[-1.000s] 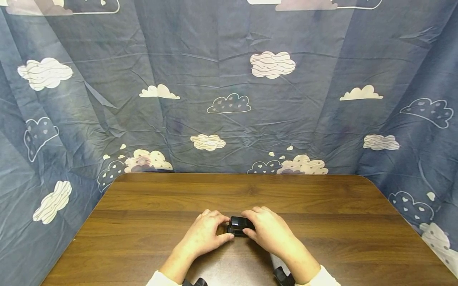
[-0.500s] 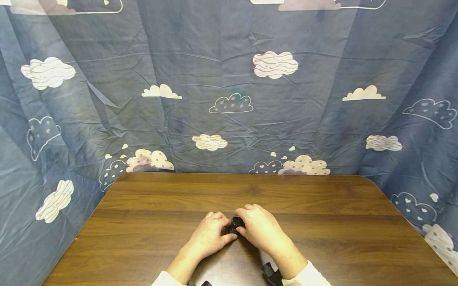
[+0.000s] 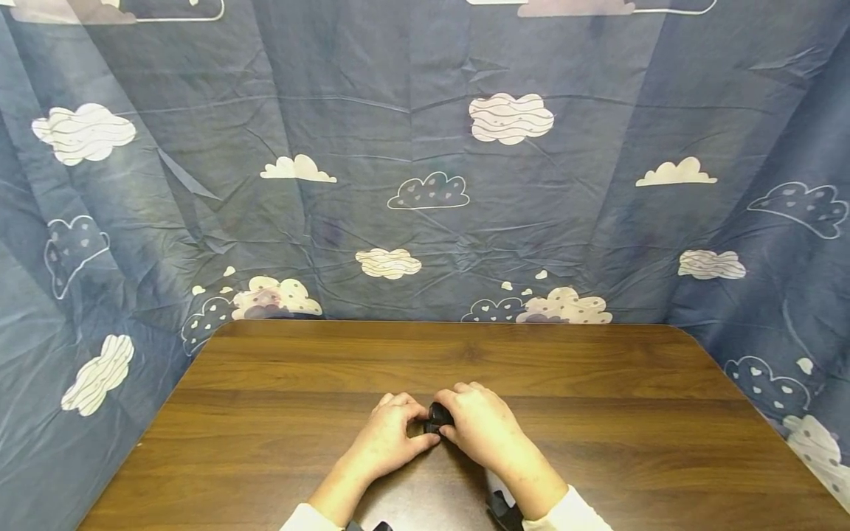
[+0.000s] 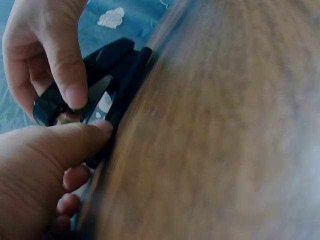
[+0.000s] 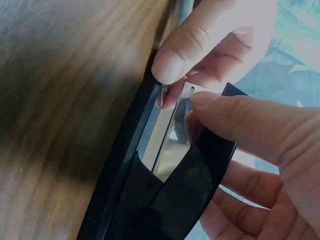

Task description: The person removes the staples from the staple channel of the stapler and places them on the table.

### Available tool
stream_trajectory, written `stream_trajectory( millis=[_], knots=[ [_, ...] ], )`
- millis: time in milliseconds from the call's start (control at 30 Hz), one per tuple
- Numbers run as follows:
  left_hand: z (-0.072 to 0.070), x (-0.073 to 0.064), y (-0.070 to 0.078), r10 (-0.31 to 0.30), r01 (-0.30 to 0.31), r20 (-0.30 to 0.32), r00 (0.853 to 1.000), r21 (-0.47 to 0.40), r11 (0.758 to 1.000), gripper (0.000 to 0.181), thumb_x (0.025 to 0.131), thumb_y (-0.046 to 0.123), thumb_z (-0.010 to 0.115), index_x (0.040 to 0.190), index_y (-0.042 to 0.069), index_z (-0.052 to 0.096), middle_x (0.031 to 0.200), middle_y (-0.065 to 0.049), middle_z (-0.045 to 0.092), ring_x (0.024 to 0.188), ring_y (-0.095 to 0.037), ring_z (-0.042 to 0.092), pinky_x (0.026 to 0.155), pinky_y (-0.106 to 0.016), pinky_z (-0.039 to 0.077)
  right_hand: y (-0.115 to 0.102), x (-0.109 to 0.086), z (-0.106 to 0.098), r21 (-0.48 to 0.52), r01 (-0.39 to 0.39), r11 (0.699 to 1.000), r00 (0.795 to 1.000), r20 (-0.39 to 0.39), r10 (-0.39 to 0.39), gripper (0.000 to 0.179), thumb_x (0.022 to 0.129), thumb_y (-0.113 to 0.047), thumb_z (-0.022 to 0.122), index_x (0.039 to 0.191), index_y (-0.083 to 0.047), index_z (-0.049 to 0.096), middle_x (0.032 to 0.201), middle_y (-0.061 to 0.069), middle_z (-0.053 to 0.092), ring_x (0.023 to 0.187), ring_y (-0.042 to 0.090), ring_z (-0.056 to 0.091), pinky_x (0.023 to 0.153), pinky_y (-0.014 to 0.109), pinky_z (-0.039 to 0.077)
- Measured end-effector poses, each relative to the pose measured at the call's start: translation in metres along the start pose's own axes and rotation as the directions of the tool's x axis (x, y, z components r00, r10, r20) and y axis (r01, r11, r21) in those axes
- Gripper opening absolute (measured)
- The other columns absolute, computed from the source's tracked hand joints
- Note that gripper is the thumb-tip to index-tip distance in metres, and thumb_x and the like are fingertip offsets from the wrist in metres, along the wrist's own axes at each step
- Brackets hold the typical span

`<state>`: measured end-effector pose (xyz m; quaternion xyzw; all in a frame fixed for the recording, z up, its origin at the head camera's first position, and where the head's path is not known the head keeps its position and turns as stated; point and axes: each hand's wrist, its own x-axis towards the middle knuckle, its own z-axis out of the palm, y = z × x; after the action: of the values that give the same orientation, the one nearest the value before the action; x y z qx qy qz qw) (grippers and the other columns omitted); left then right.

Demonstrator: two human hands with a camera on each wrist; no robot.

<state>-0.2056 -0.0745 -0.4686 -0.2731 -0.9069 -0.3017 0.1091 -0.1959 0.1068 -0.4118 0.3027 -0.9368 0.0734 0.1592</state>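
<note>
A black stapler (image 3: 440,414) lies on the wooden table between both hands, its upper arm raised from its base. In the left wrist view, my left hand (image 4: 45,160) pinches the front end of the stapler's base, thumb on top. My right hand (image 3: 488,428) grips the raised upper arm. In the right wrist view, the right thumb sits by the metal staple channel (image 5: 170,140), which shows between arm and base. A small shiny metal piece (image 5: 163,95) stands near the tip of the left thumb. Most of the stapler is hidden by the right hand in the head view.
The brown wooden table (image 3: 299,361) reaches back to a blue cloth backdrop (image 3: 345,133) with cloud prints, which also hangs along both sides. Black wrist mounts (image 3: 505,509) show below the white sleeves (image 3: 564,512).
My right hand has moved left toward the left hand, and the stapler has turned, so less of its length shows in the head view. The left hand has shifted slightly right.
</note>
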Motion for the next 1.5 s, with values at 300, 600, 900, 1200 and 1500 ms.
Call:
stream_trajectory(
  millis=[300, 600, 900, 1200, 1500],
  knots=[
    [0.002, -0.002, -0.006, -0.035, 0.035, 0.0, 0.999, -0.061, 0.998, 0.027, 0.073, 0.037, 0.076, 0.092, 0.021, 0.068, 0.087, 0.012, 0.057, 0.085, -0.008, 0.046, 0.078, -0.031, 0.039, 0.0, -0.001, 0.001, 0.023, -0.008, 1.0, 1.0, 0.0, 0.008, 0.033, 0.068, -0.03, 0.08, 0.095, -0.017, 0.065, 0.085, -0.004, 0.061, 0.08, 0.016, 0.059, 0.075, 0.036, 0.047],
    [0.004, -0.003, -0.004, -0.026, 0.025, -0.022, 0.999, -0.065, 0.998, 0.025, 0.073, 0.037, 0.076, 0.092, 0.022, 0.069, 0.086, 0.012, 0.056, 0.083, -0.008, 0.046, 0.076, -0.03, 0.039, 0.003, -0.003, -0.002, 0.039, -0.009, 0.999, 1.0, 0.003, 0.009, 0.034, 0.07, -0.031, 0.079, 0.097, -0.018, 0.064, 0.086, -0.005, 0.06, 0.08, 0.015, 0.057, 0.069, 0.034, 0.047],
    [0.005, -0.002, -0.004, -0.041, 0.04, -0.019, 0.999, -0.063, 0.997, 0.028, 0.072, 0.038, 0.076, 0.094, 0.021, 0.07, 0.085, 0.013, 0.056, 0.084, -0.007, 0.046, 0.077, -0.03, 0.039, 0.008, -0.003, -0.01, 0.103, -0.056, 0.993, 0.998, 0.017, 0.055, 0.034, 0.07, -0.029, 0.079, 0.098, -0.018, 0.063, 0.087, -0.005, 0.061, 0.079, 0.014, 0.058, 0.065, 0.035, 0.048],
    [0.003, -0.002, -0.004, -0.063, 0.062, -0.004, 0.998, -0.072, 0.995, 0.028, 0.073, 0.038, 0.076, 0.095, 0.022, 0.069, 0.086, 0.015, 0.054, 0.086, -0.007, 0.045, 0.077, -0.029, 0.039, 0.014, -0.003, -0.02, 0.134, -0.088, 0.987, 0.996, 0.018, 0.086, 0.035, 0.069, -0.031, 0.08, 0.099, -0.019, 0.063, 0.089, -0.006, 0.063, 0.079, 0.013, 0.058, 0.066, 0.034, 0.047],
    [0.004, 0.0, -0.003, -0.032, 0.031, -0.038, 0.999, -0.047, 0.998, 0.029, 0.072, 0.038, 0.077, 0.095, 0.022, 0.07, 0.084, 0.014, 0.055, 0.084, -0.007, 0.046, 0.076, -0.027, 0.039, 0.02, -0.003, -0.029, 0.141, -0.108, 0.984, 0.994, 0.002, 0.109, 0.034, 0.068, -0.032, 0.08, 0.095, -0.021, 0.064, 0.084, -0.01, 0.061, 0.077, 0.01, 0.056, 0.068, 0.034, 0.046]
  ],
)
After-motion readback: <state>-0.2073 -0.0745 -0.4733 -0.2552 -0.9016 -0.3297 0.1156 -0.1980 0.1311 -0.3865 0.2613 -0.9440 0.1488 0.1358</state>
